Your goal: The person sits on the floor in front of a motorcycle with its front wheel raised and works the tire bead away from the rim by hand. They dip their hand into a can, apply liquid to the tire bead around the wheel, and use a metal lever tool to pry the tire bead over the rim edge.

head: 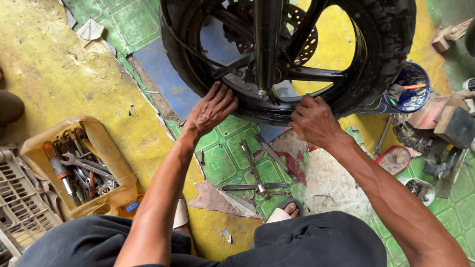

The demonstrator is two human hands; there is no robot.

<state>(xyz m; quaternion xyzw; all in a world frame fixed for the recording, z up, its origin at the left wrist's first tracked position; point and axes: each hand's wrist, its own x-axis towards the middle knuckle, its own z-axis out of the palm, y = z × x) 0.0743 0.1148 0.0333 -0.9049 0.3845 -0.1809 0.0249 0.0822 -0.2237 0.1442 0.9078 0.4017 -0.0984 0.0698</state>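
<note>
**Both Hands at the Lower Rim of a Motorcycle Wheel**

The motorcycle wheel (376, 54) stands upright at the top of the view, its black tyre resting on the patterned floor covering (232, 158). A black fork leg (267, 44) runs down across the spokes to the axle area, and a perforated brake disc (302, 37) sits behind it.

The left hand (212, 108) lies against the lower inner rim, left of the fork leg, fingers spread and pressed flat on the rim surface. It grips nothing. The right hand (312, 120) rests on the lower rim to the right of the fork leg, fingers curled over the rim edge. Whether it pinches a small part cannot be told.

Long wrenches (255, 170) lie crossed on the floor just below the wheel, between the two forearms. A tan tool tray (106, 148) holding spanners and a screwdriver stands well to the left. A blue bucket (413, 86) sits beside the tyre on the right, near scattered metal parts. A sandalled foot (287, 210) shows at the bottom centre.
</note>
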